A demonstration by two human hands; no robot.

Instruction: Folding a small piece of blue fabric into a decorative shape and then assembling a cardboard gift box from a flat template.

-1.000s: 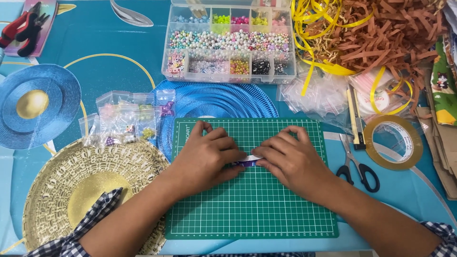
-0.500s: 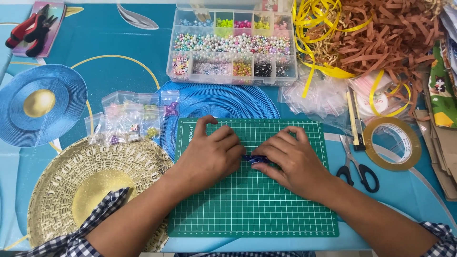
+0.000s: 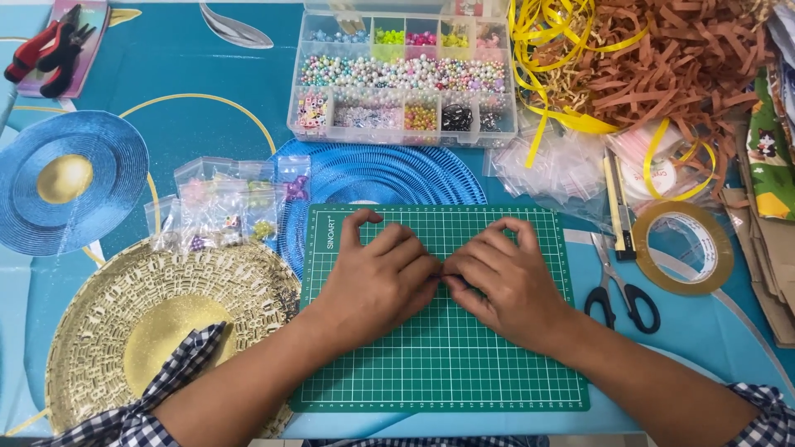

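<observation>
1. Two hands work at the middle of the green mat [image 3: 447, 364]. The left hand [image 3: 377, 281] and right hand [image 3: 509, 281] meet fingertip to fingertip, both palm down.
2. Fingers: on each hand thumb and forefinger are pinched together on a small dark strip [image 3: 445, 276], of which only a sliver shows at the meeting point. The other fingers are curled and rest on the mat. What the strip is made of cannot be told; it may be ribbon.
3. Location of the work piece: on the mat, between the two hands, almost wholly hidden under the fingertips.
4. Progress, as a judgement: the piece is small and unadorned as far as it shows, and no bead or other part lies on the mat beside it. The work appears to be at an early pressing or folding stage.
5. Supplies not in hand: the bead box [image 3: 403, 79] stands open behind the mat; small bead bags [image 3: 228, 207] lie to its left, near the gold disc [image 3: 157, 323]. Scissors [image 3: 617, 285], a knife [image 3: 617, 203] and a tape roll [image 3: 683, 247] lie to the right of the mat, all apart from the hands.
6. Remaining: no finished article is visible anywhere on the table, so most of the work seems left.
</observation>
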